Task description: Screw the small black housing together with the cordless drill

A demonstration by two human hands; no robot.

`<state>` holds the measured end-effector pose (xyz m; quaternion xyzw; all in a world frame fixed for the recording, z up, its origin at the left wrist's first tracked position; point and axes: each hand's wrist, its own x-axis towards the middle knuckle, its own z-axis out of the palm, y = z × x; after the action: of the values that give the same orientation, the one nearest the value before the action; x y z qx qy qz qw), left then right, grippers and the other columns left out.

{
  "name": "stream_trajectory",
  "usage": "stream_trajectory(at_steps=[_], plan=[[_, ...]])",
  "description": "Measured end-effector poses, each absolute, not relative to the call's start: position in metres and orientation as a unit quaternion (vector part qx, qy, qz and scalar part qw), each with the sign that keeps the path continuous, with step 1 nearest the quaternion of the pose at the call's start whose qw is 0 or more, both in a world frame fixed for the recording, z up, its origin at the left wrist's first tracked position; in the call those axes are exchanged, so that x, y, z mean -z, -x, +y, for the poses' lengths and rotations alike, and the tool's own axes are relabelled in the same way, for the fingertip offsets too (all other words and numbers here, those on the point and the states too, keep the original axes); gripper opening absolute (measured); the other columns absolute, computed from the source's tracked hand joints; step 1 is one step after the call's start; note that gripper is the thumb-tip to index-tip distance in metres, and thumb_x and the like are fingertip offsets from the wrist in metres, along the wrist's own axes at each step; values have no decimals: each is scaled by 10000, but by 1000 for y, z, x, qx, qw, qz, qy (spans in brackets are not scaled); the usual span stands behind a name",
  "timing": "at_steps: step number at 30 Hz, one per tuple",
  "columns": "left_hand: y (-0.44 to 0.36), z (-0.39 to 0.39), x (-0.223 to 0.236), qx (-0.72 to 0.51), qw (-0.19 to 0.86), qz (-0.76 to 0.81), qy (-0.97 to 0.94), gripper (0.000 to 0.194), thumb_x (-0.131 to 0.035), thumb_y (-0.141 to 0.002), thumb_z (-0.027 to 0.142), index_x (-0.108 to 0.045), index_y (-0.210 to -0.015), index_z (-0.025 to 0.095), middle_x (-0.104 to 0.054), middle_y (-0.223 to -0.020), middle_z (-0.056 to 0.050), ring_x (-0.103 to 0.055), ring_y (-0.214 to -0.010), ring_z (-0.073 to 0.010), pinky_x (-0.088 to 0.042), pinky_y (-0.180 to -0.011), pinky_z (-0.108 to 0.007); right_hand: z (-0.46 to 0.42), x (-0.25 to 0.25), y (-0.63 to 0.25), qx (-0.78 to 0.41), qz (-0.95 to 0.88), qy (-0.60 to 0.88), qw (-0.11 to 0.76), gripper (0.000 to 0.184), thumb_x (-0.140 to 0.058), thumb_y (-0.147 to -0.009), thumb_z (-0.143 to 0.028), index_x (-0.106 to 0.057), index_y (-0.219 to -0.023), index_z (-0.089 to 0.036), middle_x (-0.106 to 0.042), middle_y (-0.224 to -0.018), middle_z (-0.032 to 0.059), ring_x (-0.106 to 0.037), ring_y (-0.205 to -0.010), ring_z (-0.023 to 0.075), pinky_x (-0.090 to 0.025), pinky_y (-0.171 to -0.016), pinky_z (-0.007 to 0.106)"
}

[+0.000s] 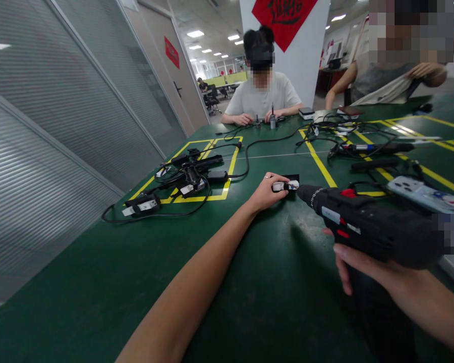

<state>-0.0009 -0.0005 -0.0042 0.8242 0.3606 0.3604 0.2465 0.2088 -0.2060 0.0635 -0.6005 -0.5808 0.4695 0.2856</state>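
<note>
My right hand (363, 267) is wrapped round the grip of a black and red cordless drill (366, 222). The drill lies nearly level and its chuck points left, toward a small white-topped piece (285, 185). My left hand (269, 191) grips that piece, fingers closed on its left side. Behind the piece, a flat black part (293, 177) shows on the green table (227, 282). The drill's tip comes right up to the right end of the piece; whether they touch I cannot tell.
Black adapters and cables (192, 176) lie tangled at left, within yellow tape. More cables and pen-like tools (378, 147) are at right, near a patterned phone-like object (427, 194). A person (263, 96) sits opposite; another person (382, 80) handles cloth at far right.
</note>
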Motion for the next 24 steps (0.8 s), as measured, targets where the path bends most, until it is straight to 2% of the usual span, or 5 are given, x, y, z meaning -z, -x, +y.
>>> stream_trajectory(at_steps=[6,11,15,20,24], plan=[[1,-2,3,-359,243,358,-827,350,-611,-746,207,-606,-1095,177,-498,-1058,-73,-495,-1041,-184,-392,-989,-342,-207,-67,-208,-511,-544,611,263,423,-490,-756,-657,-668,-687,-280,-690,-657,-4,-642,-640,222,-445,-675,366],[0,-1,4,-361,240,358,-827,348,-610,-750,208,-601,-1096,178,-499,-1066,-72,-498,-1039,-183,-389,-990,-348,-208,-69,-207,-495,-564,611,253,457,-451,-747,-693,-672,-717,-294,-660,-574,-14,-625,-663,234,-414,-691,380],[0,1,7,-369,231,354,-828,344,-612,-747,202,-597,-1090,177,-502,-1058,-67,-501,-1031,-176,-390,-983,-338,-208,-67,-207,-488,-566,608,268,443,-484,-737,-680,-695,-756,-291,-677,-646,-11,-620,-746,239,-397,-809,399],[1,2,9,-368,233,349,-830,349,-609,-753,209,-587,-1100,180,-495,-1066,-63,-499,-1032,-169,-383,-989,-333,-207,-70,-204,-468,-559,620,292,430,-522,-722,-667,-679,-903,-310,-665,-650,-21,-620,-686,240,-422,-692,385],[1,2,8,-368,234,348,-830,348,-609,-757,215,-586,-1102,181,-487,-1070,-63,-496,-1038,-170,-379,-993,-337,-207,-73,-201,-446,-562,609,338,346,-572,-714,-620,-624,-861,-310,-652,-562,-50,-625,-617,212,-467,-721,363]])
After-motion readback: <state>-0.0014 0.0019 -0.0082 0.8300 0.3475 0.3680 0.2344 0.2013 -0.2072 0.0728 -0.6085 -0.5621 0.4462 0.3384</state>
